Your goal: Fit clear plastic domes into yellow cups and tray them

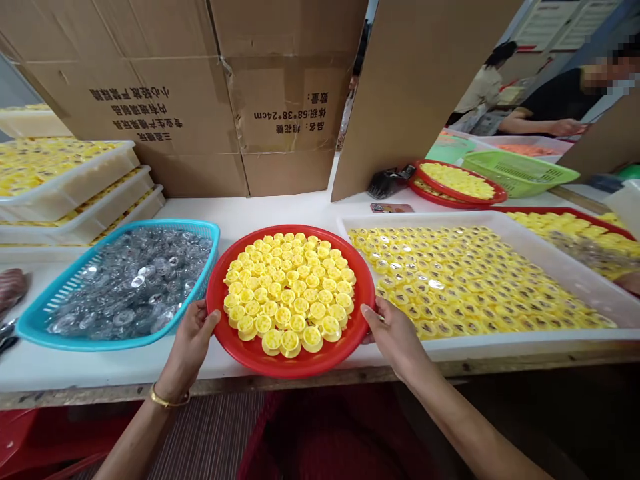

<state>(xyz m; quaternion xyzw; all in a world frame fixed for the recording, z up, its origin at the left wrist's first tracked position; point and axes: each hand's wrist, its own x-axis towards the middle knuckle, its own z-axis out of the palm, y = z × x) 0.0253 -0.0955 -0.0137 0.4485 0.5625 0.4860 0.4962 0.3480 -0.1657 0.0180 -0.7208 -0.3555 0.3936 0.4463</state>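
A round red tray (235, 353) full of small yellow cup-shaped pieces (293, 293) is at the table's front edge. My left hand (195, 333) grips its left rim, thumb on top and fingers underneath. On the opposite rim, my right hand (393, 330) holds it the same way. To the left stands a blue plastic basket (120, 343) heaped with clear, glossy round pieces (145, 280). Right of the tray, a white bin (500, 340) holds rows of yellow cups with dark-marked clear tops (450, 280).
Stacked white bins (115, 177) rise at the far left. Cardboard panels (280, 80) wall off the back. Behind the white bin are another red tray (500, 193), a green basket (525, 170) and a black bundle (387, 183). A person (555, 100) sits across at the right.
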